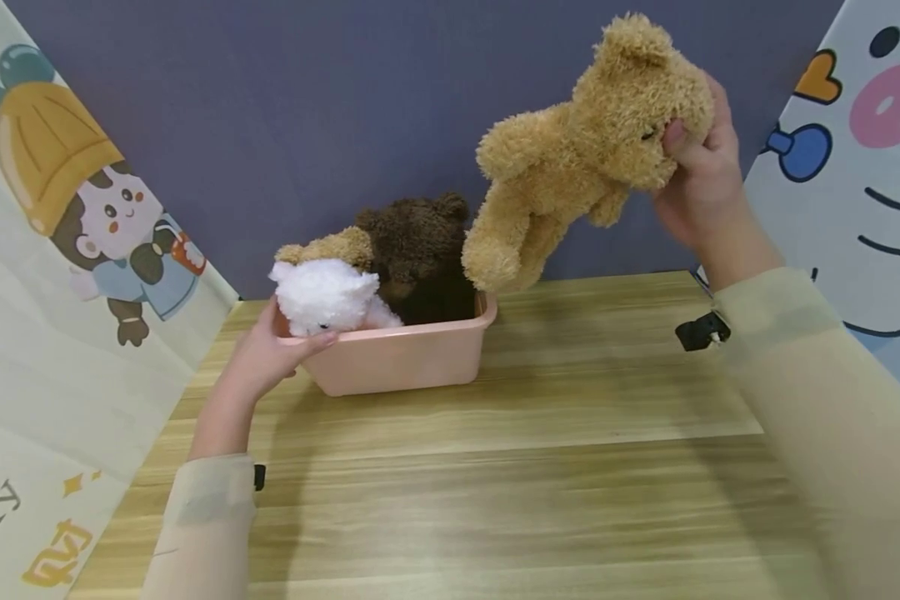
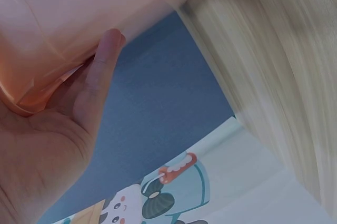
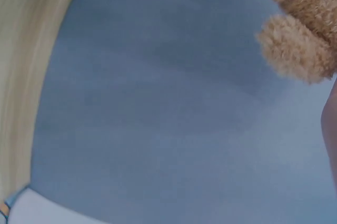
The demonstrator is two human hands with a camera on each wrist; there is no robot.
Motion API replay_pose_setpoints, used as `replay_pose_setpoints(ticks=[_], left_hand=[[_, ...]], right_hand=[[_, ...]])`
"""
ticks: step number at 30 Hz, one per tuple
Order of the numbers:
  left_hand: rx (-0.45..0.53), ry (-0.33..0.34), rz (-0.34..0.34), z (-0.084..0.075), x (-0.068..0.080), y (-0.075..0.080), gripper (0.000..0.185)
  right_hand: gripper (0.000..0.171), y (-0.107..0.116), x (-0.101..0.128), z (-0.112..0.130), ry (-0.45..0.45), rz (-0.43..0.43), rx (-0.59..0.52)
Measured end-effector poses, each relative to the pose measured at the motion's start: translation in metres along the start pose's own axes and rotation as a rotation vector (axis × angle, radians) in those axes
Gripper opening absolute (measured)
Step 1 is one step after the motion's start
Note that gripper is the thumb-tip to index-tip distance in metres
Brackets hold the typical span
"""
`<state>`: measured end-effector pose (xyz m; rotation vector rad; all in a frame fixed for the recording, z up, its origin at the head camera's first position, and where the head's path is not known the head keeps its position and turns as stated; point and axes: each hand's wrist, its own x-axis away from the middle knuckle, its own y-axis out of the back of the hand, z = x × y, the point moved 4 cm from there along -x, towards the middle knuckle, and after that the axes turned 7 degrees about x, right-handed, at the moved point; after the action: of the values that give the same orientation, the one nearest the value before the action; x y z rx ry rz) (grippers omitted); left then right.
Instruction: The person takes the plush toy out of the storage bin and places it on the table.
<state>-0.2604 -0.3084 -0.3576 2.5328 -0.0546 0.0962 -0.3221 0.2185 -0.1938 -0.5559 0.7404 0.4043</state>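
A tan teddy bear (image 1: 562, 158) hangs tilted in the air, up and to the right of a pink plastic bin (image 1: 397, 362). My right hand (image 1: 701, 179) grips it by the head, thumb on its face. In the right wrist view only a furry part of the tan teddy bear (image 3: 297, 50) shows, at the upper right. My left hand (image 1: 270, 350) holds the bin's left end, thumb over the rim. In the bin sit a white plush toy (image 1: 322, 292), a dark brown teddy bear (image 1: 420, 237) and another tan plush (image 1: 341, 247), partly hidden.
The bin stands at the back of a wood-grain table (image 1: 495, 483), close to a dark blue-grey back panel (image 1: 270, 108). Printed cartoon panels flank both sides, a child in a yellow hat (image 1: 60, 150) on the left. A small black object (image 1: 701, 332) shows by the right wrist.
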Motion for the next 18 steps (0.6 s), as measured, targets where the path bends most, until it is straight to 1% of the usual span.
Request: replay_pose_setpoints(ticks=[2,5,8,10,11,13,16,18], left_hand=[[-0.003,-0.006,-0.005,0.0,0.0,0.001,0.126],[-0.006,-0.011,-0.004,-0.001,0.0,0.001,0.125],[-0.008,-0.015,-0.007,-0.001,0.0,0.002,0.125],[-0.006,-0.018,-0.01,-0.001,-0.001,0.002,0.125],[-0.007,-0.019,-0.011,-0.001,-0.001,0.002,0.125],[-0.007,-0.018,-0.014,-0.002,0.0,0.002,0.125],[-0.01,-0.012,-0.012,-0.002,0.0,0.001,0.125],[-0.009,-0.007,-0.01,-0.002,0.0,-0.001,0.125]], right_hand=[[0.055,0.003,-0.003,0.007,0.005,-0.014,0.08],[0.047,0.008,-0.004,0.012,-0.011,-0.049,0.211],[0.045,0.015,-0.003,0.011,-0.084,-0.101,0.351],[0.049,0.021,0.0,0.008,-0.159,-0.137,0.49],[0.051,0.024,0.002,0.005,-0.212,-0.154,0.562],[0.056,0.032,0.007,-0.003,-0.332,-0.173,0.769],[0.069,0.043,0.016,-0.018,-0.499,-0.132,1.064],[0.076,0.049,0.023,-0.029,-0.585,-0.091,1.201]])
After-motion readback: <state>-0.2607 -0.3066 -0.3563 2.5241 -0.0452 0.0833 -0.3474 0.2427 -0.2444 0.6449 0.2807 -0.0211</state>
